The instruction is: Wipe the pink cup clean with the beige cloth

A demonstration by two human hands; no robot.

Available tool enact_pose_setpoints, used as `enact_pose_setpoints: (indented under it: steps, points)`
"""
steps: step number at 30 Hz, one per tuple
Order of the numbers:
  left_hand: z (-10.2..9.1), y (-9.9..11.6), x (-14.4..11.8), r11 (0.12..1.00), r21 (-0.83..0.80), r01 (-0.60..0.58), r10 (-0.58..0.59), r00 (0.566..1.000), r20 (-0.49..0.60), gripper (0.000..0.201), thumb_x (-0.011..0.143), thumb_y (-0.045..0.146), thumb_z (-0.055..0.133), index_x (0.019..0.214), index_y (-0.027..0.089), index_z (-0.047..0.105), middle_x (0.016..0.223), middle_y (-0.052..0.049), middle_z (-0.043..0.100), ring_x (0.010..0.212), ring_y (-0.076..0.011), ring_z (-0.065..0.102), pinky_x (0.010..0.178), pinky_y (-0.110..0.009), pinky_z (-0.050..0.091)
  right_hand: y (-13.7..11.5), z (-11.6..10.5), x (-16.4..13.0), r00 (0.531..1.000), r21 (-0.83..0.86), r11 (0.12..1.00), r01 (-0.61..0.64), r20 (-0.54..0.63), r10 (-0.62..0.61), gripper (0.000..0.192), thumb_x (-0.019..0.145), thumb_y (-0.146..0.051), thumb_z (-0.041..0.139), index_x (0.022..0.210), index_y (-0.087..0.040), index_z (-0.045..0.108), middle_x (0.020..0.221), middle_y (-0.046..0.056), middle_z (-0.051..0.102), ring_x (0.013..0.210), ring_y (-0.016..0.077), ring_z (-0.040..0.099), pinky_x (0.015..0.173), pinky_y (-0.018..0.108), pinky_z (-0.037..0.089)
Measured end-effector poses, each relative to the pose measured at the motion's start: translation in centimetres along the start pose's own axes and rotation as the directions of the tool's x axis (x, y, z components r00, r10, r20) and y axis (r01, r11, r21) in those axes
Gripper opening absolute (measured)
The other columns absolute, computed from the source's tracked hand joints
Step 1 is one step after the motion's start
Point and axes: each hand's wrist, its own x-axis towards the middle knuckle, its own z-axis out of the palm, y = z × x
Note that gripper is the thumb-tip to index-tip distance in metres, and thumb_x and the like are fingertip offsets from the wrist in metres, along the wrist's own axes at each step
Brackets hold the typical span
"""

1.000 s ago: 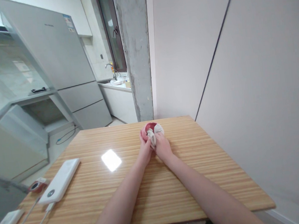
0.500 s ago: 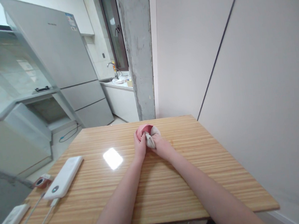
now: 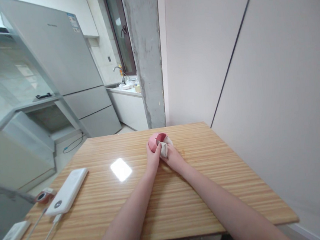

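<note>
Both hands meet at the far middle of the table [image 3: 183,192], and between them sits a small pink bowl [image 3: 154,141] with a darker red inside. The left hand [image 3: 153,157] cups the bowl from its near left side, fingers curled up against the outer wall, thumb up by the rim. That hand is closed around the bowl, holding it steady.

The right hand [image 3: 172,157] comes in from the near right, bunched tight on a pale cloth [image 3: 163,148]. The cloth is a crumpled wad, pressed against the bowl's right side at the rim and over into the mouth. How deep it goes inside, I cannot tell; the fingers hide that.

So here is the relation that counts: the bowl lies just ahead of both hands, a touch left of centre, its mouth tipped toward the right, toward the cloth. Left hand on the outside wall, right hand working at the opening. Both are in contact, neither nearer than the other, and the two wrists almost touch behind the bowl.

Well apart, at the near left corner of the table, lie a white power bank [image 3: 67,191] and its cables [image 3: 47,238], with a small red object [image 3: 42,196] beside it.
</note>
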Motion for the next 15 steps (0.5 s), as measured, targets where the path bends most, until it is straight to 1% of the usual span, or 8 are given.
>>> enact_pose_setpoints:
  steps: [2,5,7,9,12,14,15]
  points:
    - [-0.4,0.2,0.3,0.997,0.050,-0.064,0.064,0.998,-0.001,0.061,0.075,0.043,0.067,0.124,0.013,0.046,0.125,-0.016,0.057,0.117,-0.0255,0.055,0.102,-0.037,0.041,-0.1,-0.5,0.2,0.999,-0.020,0.999,0.030,0.045,-0.029,0.030,0.081,-0.016,0.058,0.111,-0.017,0.059,0.102,0.009,0.062,0.101,0.0214,0.055,0.093,0.035,0.046]
    - [-1.2,0.4,1.0,0.974,0.168,-0.153,0.153,0.988,0.016,0.057,0.077,0.043,0.065,0.123,0.014,0.049,0.124,-0.015,0.058,0.117,-0.0257,0.055,0.103,-0.038,0.040,-0.1,-1.3,0.4,0.995,-0.037,0.996,0.076,0.074,-0.073,0.034,0.081,-0.017,0.058,0.115,-0.016,0.057,0.107,0.011,0.062,0.103,0.0215,0.054,0.094,0.035,0.046]
    - [-1.7,0.3,1.5,0.960,0.225,-0.164,0.162,0.986,0.029,0.054,0.078,0.044,0.063,0.121,0.013,0.051,0.122,-0.015,0.060,0.115,-0.0263,0.056,0.102,-0.040,0.041,0.2,-1.6,0.5,0.986,-0.097,0.988,0.123,0.121,-0.111,0.030,0.082,-0.019,0.059,0.111,-0.017,0.060,0.104,0.010,0.063,0.103,0.0219,0.054,0.093,0.035,0.046]
    - [-2.1,0.2,2.0,0.955,0.245,-0.170,0.163,0.986,0.046,0.052,0.078,0.044,0.063,0.118,0.013,0.054,0.118,-0.015,0.062,0.113,-0.0267,0.057,0.100,-0.040,0.042,0.4,-1.6,0.6,0.983,-0.197,0.970,0.141,0.142,-0.114,0.022,0.083,-0.021,0.059,0.105,-0.018,0.063,0.098,0.009,0.064,0.101,0.0227,0.054,0.092,0.036,0.046]
    - [-2.2,0.3,1.9,0.968,0.207,-0.140,0.128,0.989,0.075,0.056,0.076,0.045,0.064,0.120,0.014,0.052,0.113,-0.014,0.064,0.103,-0.0260,0.062,0.092,-0.041,0.048,0.7,-1.2,0.5,0.993,-0.303,0.948,0.100,0.096,-0.074,0.019,0.086,-0.022,0.056,0.102,-0.021,0.064,0.096,0.010,0.064,0.102,0.0242,0.053,0.090,0.038,0.047]
    - [-1.7,0.5,1.3,0.980,0.155,-0.122,0.107,0.989,0.102,0.066,0.075,0.046,0.065,0.129,0.015,0.044,0.115,-0.015,0.063,0.100,-0.0252,0.064,0.088,-0.039,0.051,0.9,-0.9,0.4,0.997,-0.298,0.952,0.066,0.050,-0.054,0.020,0.086,-0.020,0.054,0.104,-0.020,0.063,0.096,0.010,0.063,0.102,0.0248,0.052,0.089,0.038,0.047]
    - [-1.4,0.6,0.9,0.983,0.129,-0.129,0.115,0.986,0.117,0.073,0.073,0.045,0.067,0.134,0.016,0.039,0.119,-0.015,0.061,0.104,-0.0251,0.063,0.090,-0.038,0.050,0.9,-0.7,0.3,0.998,-0.274,0.960,0.056,0.022,-0.052,0.022,0.086,-0.019,0.053,0.106,-0.019,0.062,0.096,0.011,0.063,0.101,0.0248,0.053,0.088,0.038,0.047]
